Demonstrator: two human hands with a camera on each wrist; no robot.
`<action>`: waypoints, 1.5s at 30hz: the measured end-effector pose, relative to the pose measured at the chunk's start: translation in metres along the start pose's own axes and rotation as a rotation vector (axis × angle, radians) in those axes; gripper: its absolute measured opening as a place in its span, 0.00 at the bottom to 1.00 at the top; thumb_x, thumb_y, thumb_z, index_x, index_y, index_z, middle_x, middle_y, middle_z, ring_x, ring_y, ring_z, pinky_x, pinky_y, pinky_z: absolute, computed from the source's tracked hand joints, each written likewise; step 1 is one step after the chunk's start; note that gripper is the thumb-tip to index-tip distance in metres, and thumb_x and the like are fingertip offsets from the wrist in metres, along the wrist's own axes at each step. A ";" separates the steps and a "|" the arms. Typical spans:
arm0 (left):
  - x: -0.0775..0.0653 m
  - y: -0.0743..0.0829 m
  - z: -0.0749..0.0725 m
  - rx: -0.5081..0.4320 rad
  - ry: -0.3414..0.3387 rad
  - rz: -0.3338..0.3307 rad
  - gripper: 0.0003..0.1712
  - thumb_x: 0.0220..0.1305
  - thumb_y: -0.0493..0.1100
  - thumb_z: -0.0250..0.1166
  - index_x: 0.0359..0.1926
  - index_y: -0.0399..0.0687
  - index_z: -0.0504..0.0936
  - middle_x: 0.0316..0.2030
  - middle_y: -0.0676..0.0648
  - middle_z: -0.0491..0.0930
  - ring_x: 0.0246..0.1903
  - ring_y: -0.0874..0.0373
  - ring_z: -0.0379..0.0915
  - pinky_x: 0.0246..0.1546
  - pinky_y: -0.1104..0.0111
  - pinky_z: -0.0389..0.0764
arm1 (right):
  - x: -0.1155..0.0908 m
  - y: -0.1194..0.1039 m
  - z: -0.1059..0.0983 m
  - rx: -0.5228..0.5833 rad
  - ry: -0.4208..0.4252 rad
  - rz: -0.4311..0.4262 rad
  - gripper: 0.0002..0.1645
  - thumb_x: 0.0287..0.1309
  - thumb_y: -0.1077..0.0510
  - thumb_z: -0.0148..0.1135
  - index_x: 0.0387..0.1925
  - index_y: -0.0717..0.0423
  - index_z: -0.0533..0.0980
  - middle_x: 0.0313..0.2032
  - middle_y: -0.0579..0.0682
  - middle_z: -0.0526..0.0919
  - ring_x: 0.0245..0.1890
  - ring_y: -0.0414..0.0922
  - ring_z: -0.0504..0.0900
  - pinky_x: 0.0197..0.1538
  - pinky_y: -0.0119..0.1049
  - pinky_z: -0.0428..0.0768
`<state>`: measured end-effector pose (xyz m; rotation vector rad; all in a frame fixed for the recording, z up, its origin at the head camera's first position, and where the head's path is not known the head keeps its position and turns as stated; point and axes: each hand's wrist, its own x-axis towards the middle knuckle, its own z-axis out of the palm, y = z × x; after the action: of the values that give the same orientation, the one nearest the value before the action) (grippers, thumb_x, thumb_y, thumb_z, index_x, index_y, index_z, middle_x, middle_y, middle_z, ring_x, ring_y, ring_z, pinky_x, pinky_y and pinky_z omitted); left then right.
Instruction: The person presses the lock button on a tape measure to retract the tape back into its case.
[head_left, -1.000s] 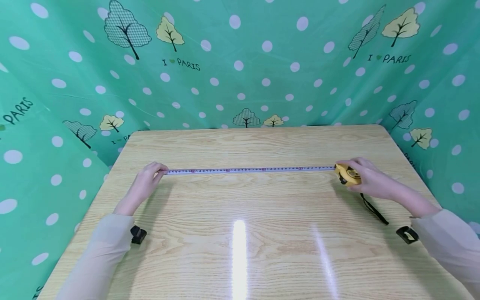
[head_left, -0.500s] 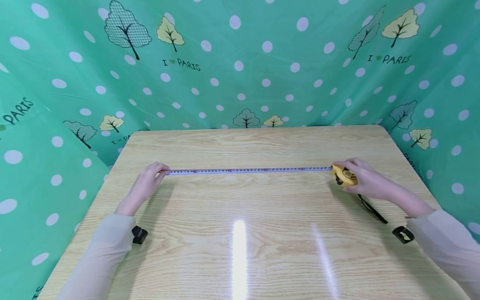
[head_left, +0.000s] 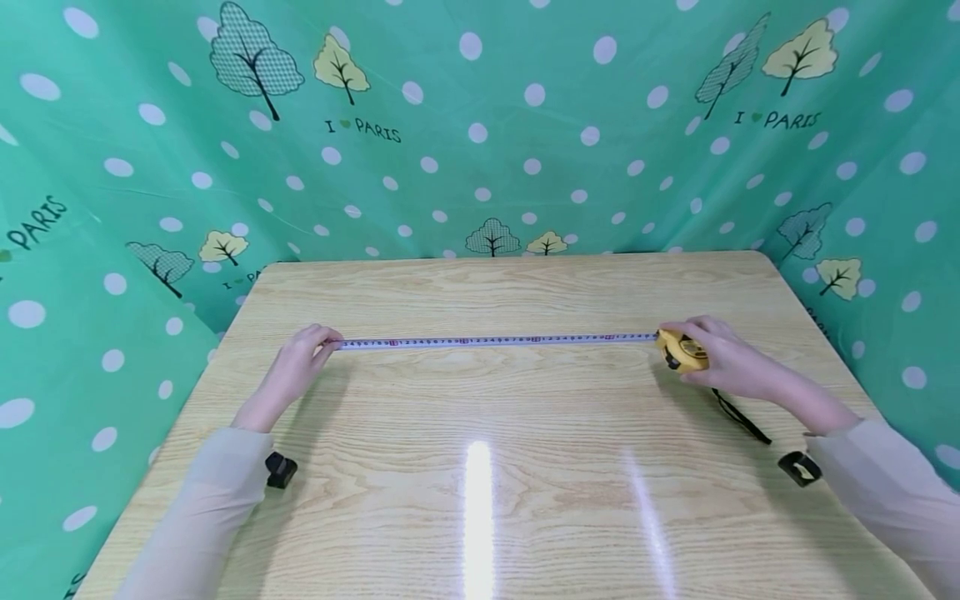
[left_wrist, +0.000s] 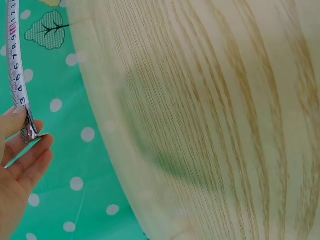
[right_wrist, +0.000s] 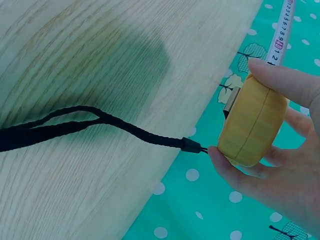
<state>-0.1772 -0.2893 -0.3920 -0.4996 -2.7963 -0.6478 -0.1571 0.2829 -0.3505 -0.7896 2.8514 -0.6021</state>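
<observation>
A yellow tape measure [head_left: 681,350] is held by its case in my right hand [head_left: 723,358], with the thumb and fingers around its sides in the right wrist view. Its white blade [head_left: 495,340] stretches nearly level across the head view, above the table. Thumb and fingers of my left hand [head_left: 300,358] pinch the blade's free end, where the metal end hook [left_wrist: 31,134] shows in the left wrist view. From the case a black wrist strap [right_wrist: 140,132] hangs toward the table.
The light wooden table [head_left: 480,400] spans the space below both hands and carries their shadows. Behind it and at the sides hangs a green dotted curtain [head_left: 480,92]. Black wrist devices, one on the left [head_left: 281,471] and one on the right [head_left: 799,468], sit by the sleeves.
My right hand has moved left with the tape measure case, so the stretched blade is a little shorter. My left hand has shifted slightly right, still pinching the end.
</observation>
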 end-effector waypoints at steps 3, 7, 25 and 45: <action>0.001 0.000 0.001 0.002 -0.002 -0.006 0.06 0.60 0.31 0.55 0.37 0.36 0.77 0.34 0.40 0.76 0.37 0.46 0.72 0.38 0.55 0.75 | 0.002 -0.001 0.002 0.000 0.009 -0.012 0.40 0.43 0.65 0.66 0.59 0.61 0.59 0.48 0.66 0.64 0.47 0.60 0.64 0.40 0.54 0.70; 0.002 0.002 0.003 0.005 -0.002 -0.009 0.06 0.60 0.32 0.55 0.37 0.36 0.77 0.34 0.40 0.76 0.38 0.46 0.72 0.39 0.55 0.75 | 0.003 -0.002 0.005 0.001 0.024 -0.029 0.40 0.43 0.65 0.67 0.59 0.61 0.59 0.48 0.65 0.65 0.46 0.59 0.64 0.41 0.54 0.70; 0.005 0.006 0.005 -0.001 0.002 0.030 0.05 0.60 0.33 0.56 0.36 0.37 0.77 0.33 0.42 0.76 0.36 0.48 0.73 0.37 0.56 0.76 | 0.009 -0.001 0.011 0.005 0.007 -0.011 0.41 0.44 0.64 0.66 0.60 0.60 0.58 0.49 0.67 0.63 0.48 0.61 0.63 0.42 0.57 0.68; 0.006 0.008 0.011 0.003 0.011 0.042 0.04 0.58 0.32 0.57 0.35 0.38 0.78 0.32 0.42 0.77 0.35 0.49 0.73 0.35 0.58 0.77 | 0.012 -0.005 0.017 0.002 0.026 -0.042 0.41 0.43 0.64 0.67 0.59 0.59 0.60 0.49 0.66 0.64 0.47 0.60 0.64 0.42 0.56 0.69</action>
<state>-0.1809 -0.2754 -0.3972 -0.5517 -2.7683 -0.6356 -0.1612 0.2670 -0.3646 -0.8492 2.8634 -0.6253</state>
